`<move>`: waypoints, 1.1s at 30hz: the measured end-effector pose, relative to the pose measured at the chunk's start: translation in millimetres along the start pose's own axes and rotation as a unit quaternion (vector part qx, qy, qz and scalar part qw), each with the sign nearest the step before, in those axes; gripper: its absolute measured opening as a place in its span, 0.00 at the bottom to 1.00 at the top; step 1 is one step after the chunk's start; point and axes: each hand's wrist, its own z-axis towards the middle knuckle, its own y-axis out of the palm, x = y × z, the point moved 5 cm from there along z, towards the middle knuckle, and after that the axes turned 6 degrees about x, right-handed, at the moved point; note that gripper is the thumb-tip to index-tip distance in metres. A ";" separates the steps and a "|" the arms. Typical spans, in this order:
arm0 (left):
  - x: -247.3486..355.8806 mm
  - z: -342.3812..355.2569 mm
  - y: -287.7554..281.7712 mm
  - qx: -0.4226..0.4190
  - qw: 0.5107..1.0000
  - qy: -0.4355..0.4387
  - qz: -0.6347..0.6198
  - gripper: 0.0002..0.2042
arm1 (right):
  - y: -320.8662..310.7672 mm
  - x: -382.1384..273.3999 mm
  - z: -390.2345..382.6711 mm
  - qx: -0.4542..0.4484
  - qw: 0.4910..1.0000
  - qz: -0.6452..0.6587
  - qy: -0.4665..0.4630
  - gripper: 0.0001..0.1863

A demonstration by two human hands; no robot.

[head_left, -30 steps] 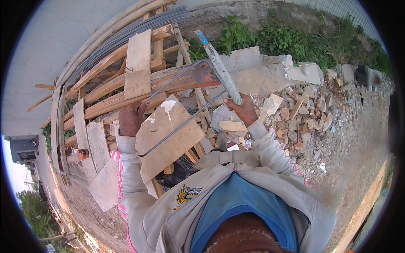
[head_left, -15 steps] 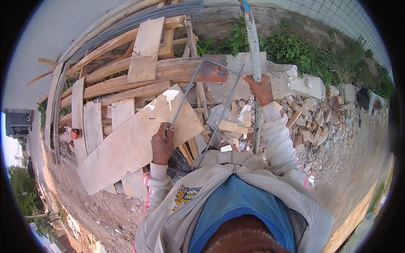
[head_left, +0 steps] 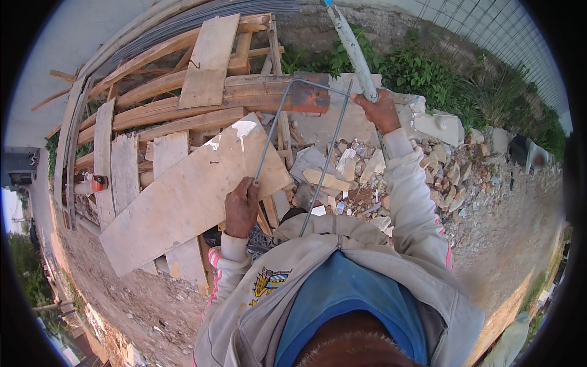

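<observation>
A thin steel rod (head_left: 271, 131) is bent into an angular hook, with two long legs joined by a short top side. My left hand (head_left: 241, 208) is closed around the end of its left leg. The other leg runs down towards my jacket, where its lower end is out of sight. My right hand (head_left: 378, 112) grips a long, pale, scuffed pipe (head_left: 353, 50) with a blue tip, which leans to the upper left; my forearm covers most of its lower part. One upper corner of the rod lies over a rust-red plate (head_left: 310, 101) on the timber.
Stacked beams (head_left: 202, 98) and a broad plywood board (head_left: 189, 189) spread across the left. Broken rubble (head_left: 449, 174) lies right of centre, below green plants (head_left: 422, 73). Wire mesh (head_left: 489, 37) stands at the upper right. An orange-red container (head_left: 98, 183) sits on the boards.
The pipe has tilted, its top swinging left and its lower part now behind my right forearm. My left hand keeps hold of the rod, whose free leg has shifted slightly.
</observation>
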 end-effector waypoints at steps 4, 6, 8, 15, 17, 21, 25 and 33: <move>2.5 -2.7 3.5 0.008 1.000 0.015 0.005 0.10 | 0.7 -2.6 -0.9 -0.015 0.996 0.054 0.065 0.16; 2.2 -5.4 7.2 0.013 1.000 0.019 0.005 0.10 | 1.7 -0.8 2.0 -0.016 0.994 0.073 0.081 0.16; 2.0 -8.3 11.3 0.010 1.000 0.017 0.006 0.10 | 2.4 0.9 7.9 -0.019 0.993 0.082 0.085 0.16; -4.5 -1.2 9.5 0.056 0.989 0.058 0.123 0.07 | 8.5 16.1 5.1 -0.017 0.995 0.054 0.078 0.16; 0.7 4.7 -2.9 0.066 0.986 0.052 0.141 0.07 | 10.8 14.3 -0.7 0.003 0.997 0.036 0.068 0.16; -6.4 12.6 -6.2 0.079 0.979 0.097 0.162 0.08 | 13.2 17.0 -0.7 0.004 0.997 0.050 0.063 0.16; -12.1 21.7 -14.8 0.080 0.979 0.119 0.146 0.09 | 12.5 16.4 -3.6 0.018 0.994 0.067 0.087 0.16; -10.6 16.1 -5.7 0.068 0.984 0.123 0.112 0.09 | 12.1 18.7 -4.7 0.004 0.989 0.117 0.094 0.15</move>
